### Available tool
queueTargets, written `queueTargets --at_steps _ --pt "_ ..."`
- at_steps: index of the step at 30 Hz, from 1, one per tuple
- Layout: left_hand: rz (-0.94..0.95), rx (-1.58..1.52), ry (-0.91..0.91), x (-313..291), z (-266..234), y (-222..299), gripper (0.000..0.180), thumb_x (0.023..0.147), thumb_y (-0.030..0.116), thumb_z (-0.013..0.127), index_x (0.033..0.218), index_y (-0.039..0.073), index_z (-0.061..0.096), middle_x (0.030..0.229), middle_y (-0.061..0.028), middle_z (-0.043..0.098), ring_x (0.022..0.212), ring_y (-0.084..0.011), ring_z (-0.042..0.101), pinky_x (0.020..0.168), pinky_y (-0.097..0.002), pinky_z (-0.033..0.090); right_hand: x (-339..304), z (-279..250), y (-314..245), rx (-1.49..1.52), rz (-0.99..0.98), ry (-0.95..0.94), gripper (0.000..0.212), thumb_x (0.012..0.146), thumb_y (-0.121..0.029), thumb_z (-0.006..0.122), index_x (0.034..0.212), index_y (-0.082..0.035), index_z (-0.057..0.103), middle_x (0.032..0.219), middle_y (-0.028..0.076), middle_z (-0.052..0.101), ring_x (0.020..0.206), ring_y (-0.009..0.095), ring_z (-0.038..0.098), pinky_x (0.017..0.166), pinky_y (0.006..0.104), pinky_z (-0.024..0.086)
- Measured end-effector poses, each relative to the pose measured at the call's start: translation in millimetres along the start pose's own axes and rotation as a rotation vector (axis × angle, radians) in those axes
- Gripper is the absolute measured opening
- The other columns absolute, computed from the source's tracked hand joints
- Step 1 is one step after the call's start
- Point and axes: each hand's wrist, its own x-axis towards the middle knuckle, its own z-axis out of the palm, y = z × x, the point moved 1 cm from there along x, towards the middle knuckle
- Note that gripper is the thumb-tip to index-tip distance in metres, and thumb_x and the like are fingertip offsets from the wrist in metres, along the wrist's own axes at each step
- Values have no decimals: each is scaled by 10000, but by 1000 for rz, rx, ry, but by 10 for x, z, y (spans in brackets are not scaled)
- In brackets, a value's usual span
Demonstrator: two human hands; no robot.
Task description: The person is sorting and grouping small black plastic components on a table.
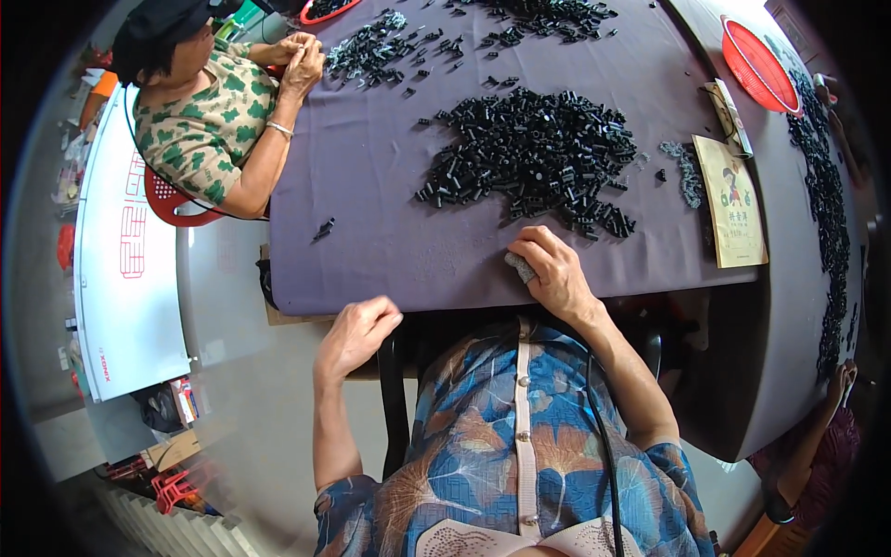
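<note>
My right hand (554, 278) rests on the table near its front edge, fingers curled around a crumpled grey cloth-like wad (522, 268). Just beyond it lies a large heap of small black cylindrical parts (534, 148). My left hand (360, 334) is over the front edge of the table, apart from the right one. Its fingers are curled in, and whatever they may hold is hidden. Two loose black parts (324, 228) lie on the grey-purple tablecloth (371, 269) to the left.
A co-worker's hands (299, 56) meet at the left table edge, beside another pile of black parts (371, 56). To the right lie a yellow booklet (731, 204), grey shavings (689, 176) and a red basket (759, 65). A second table (789, 306) holds more black parts.
</note>
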Motion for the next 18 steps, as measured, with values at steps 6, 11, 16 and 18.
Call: queueTargets --at_steps 6,11,16,18 --pt "415 -73 509 860 291 556 190 845 65 664 1021 19 612 976 -145 583 820 -310 613 727 -380 502 -21 15 -8 -2 -17 13 416 588 84 596 1000 25 601 1070 152 544 986 340 564 845 389 498" --pt "564 246 758 1485 504 896 351 796 147 729 1116 58 613 1064 -134 515 963 -318 530 822 -399 470 -36 13 -28 4 4 0 405 600 82 592 1001 24 605 1079 146 541 993 329 556 862 381 488" --pt "608 323 834 1605 704 719 315 785 61 685 1093 81 623 1018 -102 516 906 -294 529 787 -402 460 -31 10 -39 11 30 -12 409 603 82 598 1008 21 605 1080 138 536 998 322 552 870 374 483" --pt "637 358 805 1506 749 670 295 788 30 652 1077 86 634 1021 -98 531 880 -286 542 778 -401 463 -22 14 -36 6 13 -11 409 607 82 603 1012 20 605 1083 135 533 1000 316 550 877 369 480"
